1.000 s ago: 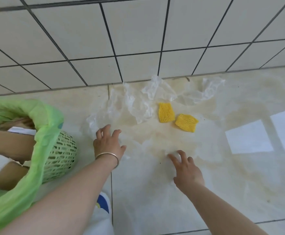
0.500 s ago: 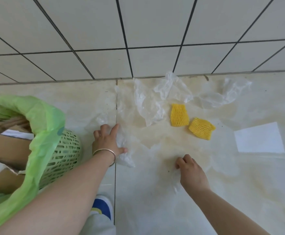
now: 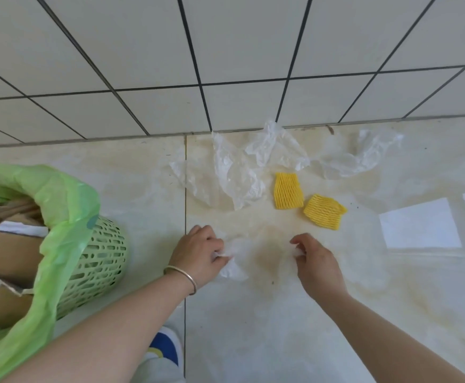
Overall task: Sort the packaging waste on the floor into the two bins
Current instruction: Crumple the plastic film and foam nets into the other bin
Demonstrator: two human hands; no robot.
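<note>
A clear plastic sheet point(image 3: 264, 252) lies on the floor between my hands. My left hand point(image 3: 199, 255), with a bangle on the wrist, grips a bunched edge of it. My right hand point(image 3: 313, 261) pinches the opposite edge. Further off lie crumpled clear plastic point(image 3: 242, 172), another clear piece point(image 3: 353, 158) near the wall, and two yellow foam nets point(image 3: 287, 190) point(image 3: 324, 211). A green basket bin point(image 3: 98, 261) lined with a green bag point(image 3: 60, 205) stands at the left and holds cardboard point(image 3: 2, 244).
A white tiled wall point(image 3: 226, 51) runs close behind the waste. My shoe point(image 3: 165, 346) is on the floor below my left arm. Bright patches of sunlight point(image 3: 419, 225) fall on the floor at the right. Only one bin is in view.
Both hands have closed their fingers on the clear sheet and drawn its edges together. The view has shifted so that the waste sits further right and lower.
</note>
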